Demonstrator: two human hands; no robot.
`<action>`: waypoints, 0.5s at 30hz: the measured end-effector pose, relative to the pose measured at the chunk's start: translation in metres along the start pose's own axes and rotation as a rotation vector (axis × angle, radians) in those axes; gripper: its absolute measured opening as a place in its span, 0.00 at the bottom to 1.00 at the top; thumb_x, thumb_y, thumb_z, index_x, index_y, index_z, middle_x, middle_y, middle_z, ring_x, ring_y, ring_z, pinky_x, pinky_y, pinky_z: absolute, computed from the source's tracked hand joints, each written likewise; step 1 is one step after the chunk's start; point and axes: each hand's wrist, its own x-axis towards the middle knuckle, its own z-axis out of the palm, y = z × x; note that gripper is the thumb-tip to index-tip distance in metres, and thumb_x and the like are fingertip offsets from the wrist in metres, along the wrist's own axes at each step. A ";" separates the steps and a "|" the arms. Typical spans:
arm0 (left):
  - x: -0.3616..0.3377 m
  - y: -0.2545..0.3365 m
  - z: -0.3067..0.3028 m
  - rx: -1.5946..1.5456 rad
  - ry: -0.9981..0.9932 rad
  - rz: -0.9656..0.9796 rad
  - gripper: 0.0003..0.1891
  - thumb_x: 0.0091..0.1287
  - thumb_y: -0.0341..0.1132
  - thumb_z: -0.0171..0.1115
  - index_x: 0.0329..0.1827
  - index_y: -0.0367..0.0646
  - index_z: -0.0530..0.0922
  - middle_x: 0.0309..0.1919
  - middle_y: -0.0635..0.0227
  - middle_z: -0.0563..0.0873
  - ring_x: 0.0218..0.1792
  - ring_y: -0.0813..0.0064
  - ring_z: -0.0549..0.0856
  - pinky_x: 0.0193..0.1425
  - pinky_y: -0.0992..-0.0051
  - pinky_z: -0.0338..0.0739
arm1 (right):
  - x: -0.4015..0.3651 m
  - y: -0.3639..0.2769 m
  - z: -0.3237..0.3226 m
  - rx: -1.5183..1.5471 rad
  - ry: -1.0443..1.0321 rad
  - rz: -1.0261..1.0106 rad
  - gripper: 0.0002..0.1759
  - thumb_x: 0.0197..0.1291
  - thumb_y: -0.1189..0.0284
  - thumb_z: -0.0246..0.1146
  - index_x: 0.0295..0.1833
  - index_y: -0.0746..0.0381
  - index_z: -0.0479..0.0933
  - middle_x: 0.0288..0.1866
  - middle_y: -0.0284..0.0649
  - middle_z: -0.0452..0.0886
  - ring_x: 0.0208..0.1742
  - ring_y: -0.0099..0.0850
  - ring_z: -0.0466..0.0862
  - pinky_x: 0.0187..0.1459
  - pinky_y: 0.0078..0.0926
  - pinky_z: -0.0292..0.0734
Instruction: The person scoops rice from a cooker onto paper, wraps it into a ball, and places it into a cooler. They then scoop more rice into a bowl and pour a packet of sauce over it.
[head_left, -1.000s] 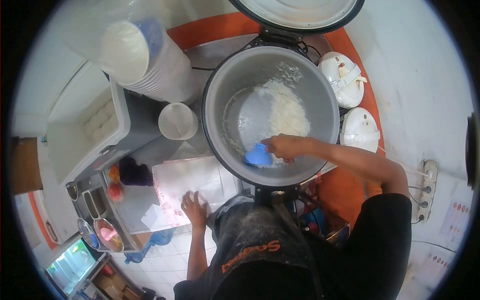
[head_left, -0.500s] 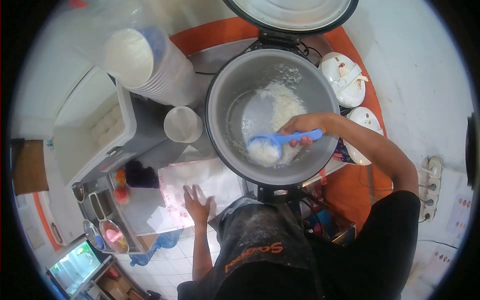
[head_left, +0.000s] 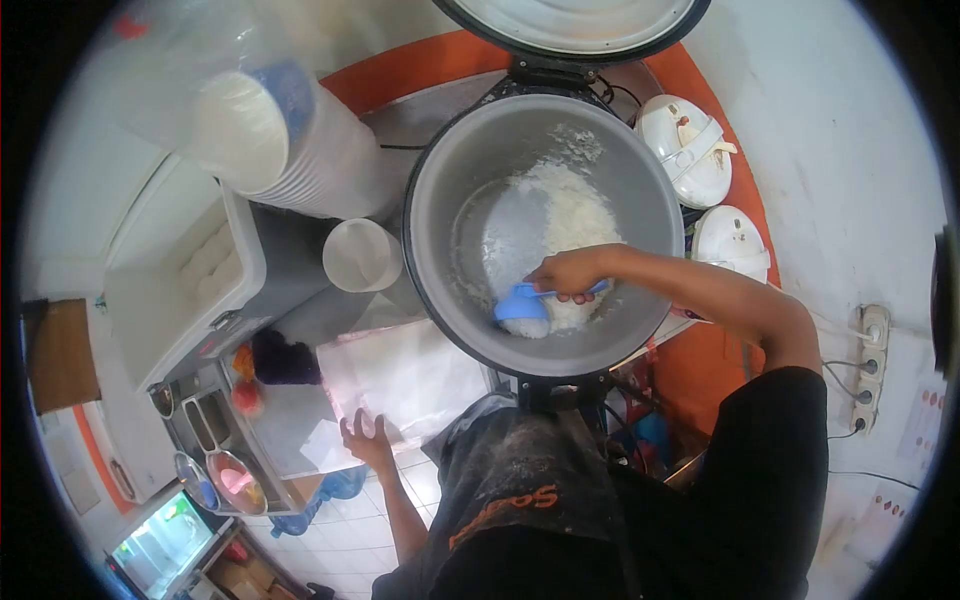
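My right hand (head_left: pixel 572 272) is wrapped round the handle of a blue rice scoop (head_left: pixel 516 304), low inside the large rice cooker (head_left: pixel 428 200). White rice (head_left: pixel 578 212) lies along the right side of the pot's bottom, and some shows at the scoop's mouth. Left of the cooker, my left hand (head_left: pixel 368 440) rests at the front edge of a stack of white wrapping paper (head_left: pixel 400 375), fingers apart. Whether its fingertips grip a sheet is not visible, but the hand looks open.
The raised cooker lid (head_left: pixel 575 22) stands behind the pot. Left are a white cup (head_left: pixel 362 255), stacked tubs (head_left: pixel 325 160) in plastic and an open cooler box (head_left: pixel 250 240). White lidded pots (head_left: pixel 685 150) sit right; a power strip (head_left: pixel 870 365) hangs on the wall.
My right hand has moved left and down with the scoop, which has tipped over deeper in the pot. My left hand has slid left and toward me, to the paper's edge.
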 end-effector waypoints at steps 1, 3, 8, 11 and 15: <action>-0.001 -0.002 0.001 0.064 0.058 0.006 0.28 0.59 0.41 0.80 0.65 0.54 0.84 0.70 0.52 0.74 0.69 0.44 0.75 0.69 0.49 0.75 | -0.003 0.003 -0.002 0.005 0.000 0.005 0.21 0.83 0.62 0.47 0.63 0.66 0.75 0.27 0.37 0.76 0.22 0.28 0.77 0.23 0.30 0.77; 0.006 -0.010 -0.001 -0.002 0.045 -0.013 0.28 0.59 0.40 0.80 0.64 0.50 0.84 0.65 0.54 0.79 0.67 0.46 0.78 0.67 0.52 0.77 | -0.007 0.007 -0.007 0.083 -0.069 0.102 0.21 0.83 0.62 0.48 0.67 0.64 0.75 0.28 0.34 0.76 0.22 0.25 0.75 0.22 0.27 0.76; 0.013 -0.018 -0.012 -0.178 0.102 -0.017 0.26 0.60 0.30 0.78 0.63 0.41 0.83 0.53 0.59 0.86 0.50 0.61 0.83 0.53 0.65 0.79 | -0.020 0.023 -0.029 0.310 -0.252 0.211 0.25 0.83 0.61 0.48 0.80 0.53 0.68 0.31 0.32 0.75 0.23 0.20 0.74 0.24 0.24 0.75; 0.016 -0.030 -0.018 -0.274 0.152 -0.057 0.24 0.61 0.30 0.78 0.61 0.40 0.84 0.55 0.60 0.86 0.47 0.64 0.84 0.51 0.67 0.79 | -0.030 0.031 -0.043 0.528 -0.334 0.232 0.23 0.83 0.63 0.48 0.77 0.53 0.71 0.30 0.29 0.75 0.22 0.18 0.71 0.22 0.21 0.72; 0.023 -0.029 -0.031 -0.388 -0.152 -0.159 0.28 0.61 0.32 0.78 0.66 0.45 0.81 0.64 0.56 0.82 0.59 0.57 0.81 0.60 0.60 0.77 | -0.025 0.008 -0.040 0.459 -0.141 0.180 0.20 0.83 0.64 0.47 0.69 0.60 0.75 0.29 0.30 0.75 0.20 0.21 0.72 0.22 0.24 0.73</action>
